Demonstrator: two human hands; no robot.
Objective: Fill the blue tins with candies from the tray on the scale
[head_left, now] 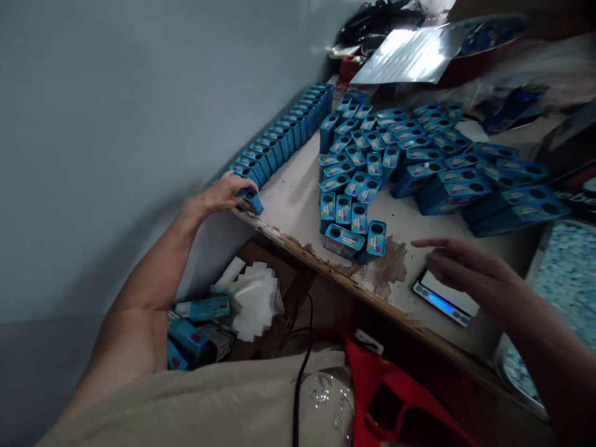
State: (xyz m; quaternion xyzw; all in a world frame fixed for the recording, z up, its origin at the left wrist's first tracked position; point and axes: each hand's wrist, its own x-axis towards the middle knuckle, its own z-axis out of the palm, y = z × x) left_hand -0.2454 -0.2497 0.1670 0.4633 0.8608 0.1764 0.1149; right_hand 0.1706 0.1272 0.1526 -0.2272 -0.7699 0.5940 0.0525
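At the near end of a long row of blue tins (279,139) along the wall, my left hand (226,194) has its fingers wrapped round a small blue tin (252,200) with a dark round hole in its top. This tin is tilted by the table's corner. My right hand (470,264) hovers over a small digital scale (440,301) with a lit blue display. Its index finger is stretched out and nothing shows in it. More blue tins with holes on top stand in a cluster (358,186) in mid-table.
On the right lies a tray of small pale-blue and white pieces (563,279). The worn wooden table edge (335,273) runs in front of me. Below, near the wall, are blue boxes (195,329) and white paper or plastic (256,298). A shiny sheet (405,56) lies at the back.
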